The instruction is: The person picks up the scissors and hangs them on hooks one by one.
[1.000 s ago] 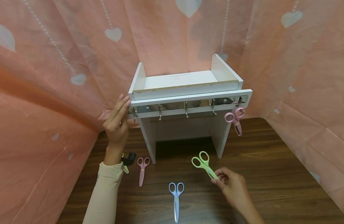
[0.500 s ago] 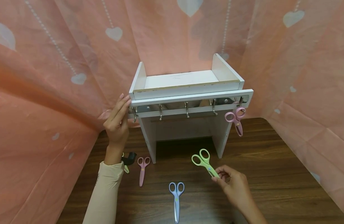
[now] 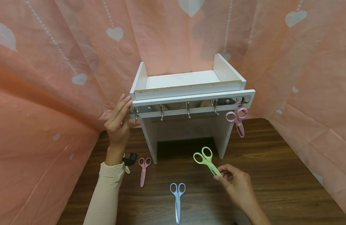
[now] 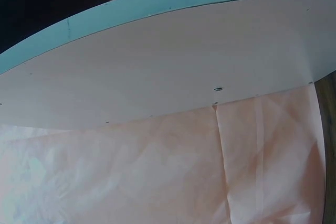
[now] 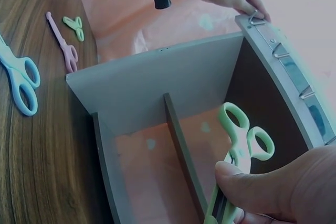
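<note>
My right hand [image 3: 237, 187] pinches green scissors [image 3: 208, 161] by the blade end, with both finger loops pointing up toward the rail. In the right wrist view the thumb lies across the blades of these green scissors [image 5: 239, 150]. My left hand [image 3: 118, 122] rests with straight fingers against the left end of a white hook rail [image 3: 173, 99]. Pink scissors [image 3: 239, 122] hang from the rail's rightmost hook. On the table lie blue scissors [image 3: 177, 200] and another pink pair [image 3: 143, 173]. A yellow-green pair [image 5: 76, 27] lies beyond, partly hidden by my left wrist in the head view.
A small white shelf unit [image 3: 187, 90] stands behind and under the rail. Several metal hooks [image 3: 188, 110] stick out along it. The wooden table [image 3: 285, 175] is bordered by pink cloth [image 3: 302, 78] with hearts. A black wrist device [image 3: 129, 159] sits at my left wrist.
My right hand has risen slightly toward the rail with the green scissors in it. My left hand stays at the rail's end.
</note>
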The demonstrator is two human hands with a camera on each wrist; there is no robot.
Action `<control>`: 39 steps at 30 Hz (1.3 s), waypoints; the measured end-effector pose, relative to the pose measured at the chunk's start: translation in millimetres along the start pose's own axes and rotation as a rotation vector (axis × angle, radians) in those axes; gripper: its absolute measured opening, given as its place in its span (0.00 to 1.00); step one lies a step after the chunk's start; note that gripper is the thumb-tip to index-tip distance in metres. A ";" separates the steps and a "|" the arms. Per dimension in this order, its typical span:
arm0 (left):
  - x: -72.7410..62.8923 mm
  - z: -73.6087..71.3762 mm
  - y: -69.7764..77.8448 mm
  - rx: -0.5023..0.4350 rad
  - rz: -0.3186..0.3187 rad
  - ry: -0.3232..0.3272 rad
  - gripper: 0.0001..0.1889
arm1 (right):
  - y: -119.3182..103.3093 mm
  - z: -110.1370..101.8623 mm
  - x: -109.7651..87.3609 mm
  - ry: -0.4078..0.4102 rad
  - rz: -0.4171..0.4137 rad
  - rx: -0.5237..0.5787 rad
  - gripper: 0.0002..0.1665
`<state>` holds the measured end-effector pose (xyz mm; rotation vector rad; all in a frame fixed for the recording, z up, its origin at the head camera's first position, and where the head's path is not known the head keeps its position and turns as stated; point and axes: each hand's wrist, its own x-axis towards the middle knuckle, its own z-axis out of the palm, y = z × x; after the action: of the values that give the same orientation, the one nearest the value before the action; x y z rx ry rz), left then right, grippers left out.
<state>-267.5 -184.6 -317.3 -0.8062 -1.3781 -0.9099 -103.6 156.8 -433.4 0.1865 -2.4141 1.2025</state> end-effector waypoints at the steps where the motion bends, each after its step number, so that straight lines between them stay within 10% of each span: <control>1: 0.3 0.2 0.6 -0.002 0.002 0.000 0.15 | -0.1 -0.3 0.0 0.002 0.000 -0.002 0.16; 39: 4.5 1.2 5.4 0.002 0.011 0.014 0.13 | -12.0 -18.8 13.2 0.108 -0.105 0.013 0.16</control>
<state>-263.2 -181.4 -312.5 -0.8037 -1.3613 -0.9043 -105.7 165.1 -409.0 0.2429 -2.2752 1.1523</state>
